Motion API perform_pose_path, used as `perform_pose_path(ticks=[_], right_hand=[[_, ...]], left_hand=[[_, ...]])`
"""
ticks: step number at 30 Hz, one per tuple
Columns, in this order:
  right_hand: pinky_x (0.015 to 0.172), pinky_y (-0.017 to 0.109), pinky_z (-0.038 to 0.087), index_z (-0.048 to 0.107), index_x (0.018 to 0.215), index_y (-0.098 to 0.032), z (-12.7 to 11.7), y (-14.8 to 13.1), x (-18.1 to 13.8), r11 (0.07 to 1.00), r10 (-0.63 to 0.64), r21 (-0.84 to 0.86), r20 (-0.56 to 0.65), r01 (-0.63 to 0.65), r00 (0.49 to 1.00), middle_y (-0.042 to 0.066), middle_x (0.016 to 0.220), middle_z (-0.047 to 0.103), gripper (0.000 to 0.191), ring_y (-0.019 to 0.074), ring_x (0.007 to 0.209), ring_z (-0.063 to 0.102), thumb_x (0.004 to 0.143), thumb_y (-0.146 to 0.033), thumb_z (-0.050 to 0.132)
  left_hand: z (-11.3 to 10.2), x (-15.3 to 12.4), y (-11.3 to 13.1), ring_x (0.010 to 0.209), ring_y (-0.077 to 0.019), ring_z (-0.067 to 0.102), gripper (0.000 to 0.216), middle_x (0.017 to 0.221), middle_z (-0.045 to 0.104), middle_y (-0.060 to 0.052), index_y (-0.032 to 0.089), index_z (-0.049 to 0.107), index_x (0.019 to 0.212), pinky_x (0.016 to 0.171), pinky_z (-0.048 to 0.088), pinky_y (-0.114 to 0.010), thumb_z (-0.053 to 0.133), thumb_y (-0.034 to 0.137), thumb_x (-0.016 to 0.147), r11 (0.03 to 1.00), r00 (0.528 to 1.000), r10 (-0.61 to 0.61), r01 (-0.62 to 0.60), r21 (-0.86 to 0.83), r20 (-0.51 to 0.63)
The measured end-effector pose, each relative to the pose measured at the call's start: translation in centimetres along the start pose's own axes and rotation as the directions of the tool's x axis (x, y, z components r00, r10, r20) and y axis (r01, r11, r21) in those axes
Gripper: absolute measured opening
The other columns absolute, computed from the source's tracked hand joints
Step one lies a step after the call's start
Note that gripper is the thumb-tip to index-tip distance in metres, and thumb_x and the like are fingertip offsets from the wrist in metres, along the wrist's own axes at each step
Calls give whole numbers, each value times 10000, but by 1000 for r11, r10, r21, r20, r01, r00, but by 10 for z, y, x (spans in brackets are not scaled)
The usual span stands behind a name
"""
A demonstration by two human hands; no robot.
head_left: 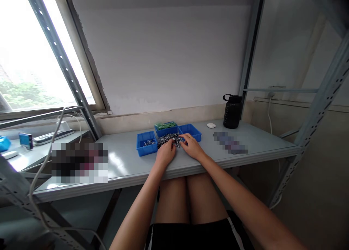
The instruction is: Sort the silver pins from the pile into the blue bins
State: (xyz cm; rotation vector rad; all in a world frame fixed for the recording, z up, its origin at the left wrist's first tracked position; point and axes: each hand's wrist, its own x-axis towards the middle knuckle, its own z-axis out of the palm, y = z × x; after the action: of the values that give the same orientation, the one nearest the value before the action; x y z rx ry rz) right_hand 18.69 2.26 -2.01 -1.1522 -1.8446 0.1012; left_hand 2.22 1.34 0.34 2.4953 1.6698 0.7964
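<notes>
A heap of small, thin metal pieces that look like screws or rivets (pixel 169 138) lies in front of me among blue bins. My left hand (pixel 166 153) rests at the near left side of the heap, its thumb and fingers bent together; anything between them is too small to make out. At the heap's right side, my right hand (pixel 193 148) touches the pieces with thumb and forefinger apart. The left blue bin (pixel 140 150) contains a few similar metal pieces. Green packets (pixel 165 125) fill the back bin (pixel 160 132), while the right blue bin (pixel 196 137) stands just beyond my right hand.
On the grey table (pixel 122 142), a white case (pixel 211 125) and a black bottle (pixel 232 111) stand at the back right. Blurred-out items lie at both sides. Metal posts (pixel 65 66) frame the table, and a white cable (pixel 40 170) hangs at the left.
</notes>
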Motion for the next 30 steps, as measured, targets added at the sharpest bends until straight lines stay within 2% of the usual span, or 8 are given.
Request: perform_pose_path(ticks=[5,9,12,15,21,26,30], right_hand=[[899,407,507,417,1379,-185,-3,4,2,991,119,-42,-139,-126,983,133,1379,470,441,193,973,625,950,-235,507],[914,388,499,330,1455,-152,-4,7,2,965,225,-96,-191,-246,956,175,1452,389,547,221,980,636,921,-187,443],[908,431,499,330,1451,-166,-3,7,0,942,281,-132,-190,-309,941,168,1458,388,557,265,1079,598,920,-219,491],[927,475,485,393,1401,-196,0,7,-1,927,313,-158,-169,-339,935,140,1432,420,506,275,1145,553,930,-290,554],[897,457,509,485,1315,-197,-1,6,-1,929,300,-178,-143,-323,943,113,1356,490,402,249,1102,574,938,-313,565],[851,414,529,574,1185,-173,-4,0,-1,957,214,-180,-95,-229,972,87,1217,583,275,209,1005,611,940,-299,566],[854,413,528,559,1207,-176,-6,-3,-1,966,169,-185,-88,-183,982,93,1251,565,288,207,1003,612,945,-296,558]], left_hand=[[0,0,0,950,-202,633,273,1120,627,-83,148,586,1155,824,541,-407,558,309,936,1000,1000,11,-11,17,26],[0,1,-1,938,-201,637,293,1120,626,-84,149,570,1182,812,545,-404,556,309,937,1000,1000,-1,0,27,25],[0,1,-1,937,-202,637,299,1120,625,-85,148,565,1190,810,546,-404,557,308,937,999,1000,-4,3,34,23],[1,2,-1,948,-203,635,289,1124,625,-85,149,572,1179,818,544,-406,556,308,938,999,1000,3,-4,42,26],[1,1,-2,960,-205,631,265,1123,627,-83,147,591,1145,828,539,-410,561,306,935,998,999,22,-24,56,28],[2,1,-2,986,-210,623,255,1141,622,-86,148,597,1136,846,533,-417,563,300,934,997,1000,29,-29,70,1],[3,1,-3,1004,-215,617,256,1158,615,-88,150,596,1139,856,529,-422,564,298,932,996,1000,26,-25,84,-10]])
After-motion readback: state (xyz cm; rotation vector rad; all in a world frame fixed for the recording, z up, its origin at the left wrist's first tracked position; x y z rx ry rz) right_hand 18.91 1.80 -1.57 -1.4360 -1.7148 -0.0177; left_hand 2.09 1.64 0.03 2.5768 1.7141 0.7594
